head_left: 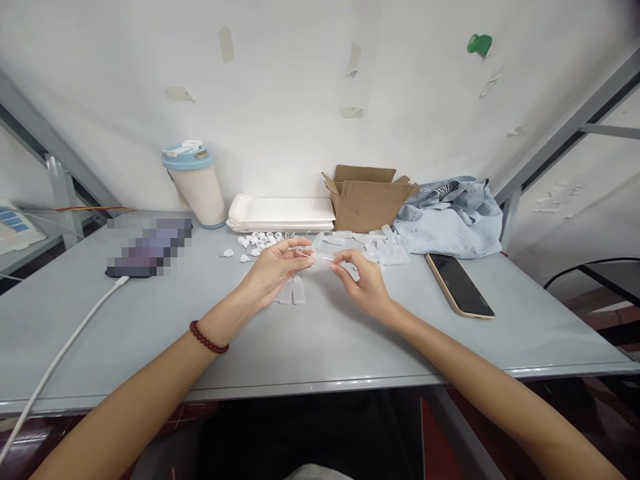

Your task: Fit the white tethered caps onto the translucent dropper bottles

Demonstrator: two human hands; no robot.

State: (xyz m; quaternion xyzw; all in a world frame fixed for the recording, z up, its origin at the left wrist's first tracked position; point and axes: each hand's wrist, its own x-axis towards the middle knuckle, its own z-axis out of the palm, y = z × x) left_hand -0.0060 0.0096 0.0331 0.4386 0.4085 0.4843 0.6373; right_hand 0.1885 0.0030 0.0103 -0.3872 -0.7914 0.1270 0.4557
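Observation:
Above the middle of the table, my left hand pinches one end of a small translucent plastic piece between thumb and fingers. The fingertips of my right hand close on its other end; its exact kind is too small to tell. Just behind my left hand lies a group of small white caps, some with thin stems. Flat translucent plastic pieces are heaped beyond my right hand. Two similar translucent pieces rest on the table beside my left palm, partly hidden by it.
Along the wall stand a tumbler with a blue lid, a stack of white packets, an open cardboard box and a bunched light-blue cloth. A phone lies right; a charging phone with a white cable lies left.

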